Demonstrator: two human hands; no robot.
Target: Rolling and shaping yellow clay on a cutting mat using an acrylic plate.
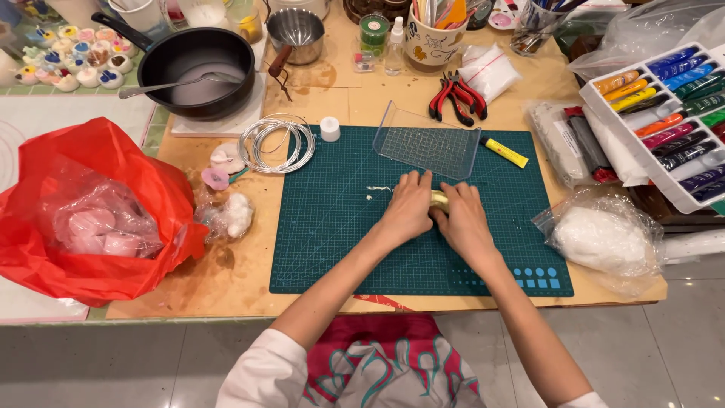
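**A:** ok so what's on the surface [226,279]? Start big.

**B:** Biggest is the dark green cutting mat [340,227] in the middle. Left of it there's a red plastic bag [91,189] with pale stuff inside, and behind that a black pan [198,64] with a spoon in it. Far right is a tray of paint tubes [668,113], and near the front a clear bag of white filling [604,238]. A clear acrylic block [427,142] leans at the mat's back edge, with a coil of silver wire [276,143] off to its left and red pliers [457,97] behind.

**A:** and the hands?

**B:** Both down on the mat, side by side. Left hand [408,208] and right hand [462,219] have their fingers curled in around a small yellowish lump [439,200], pinched between them. It's mostly hidden, can't tell what it is.
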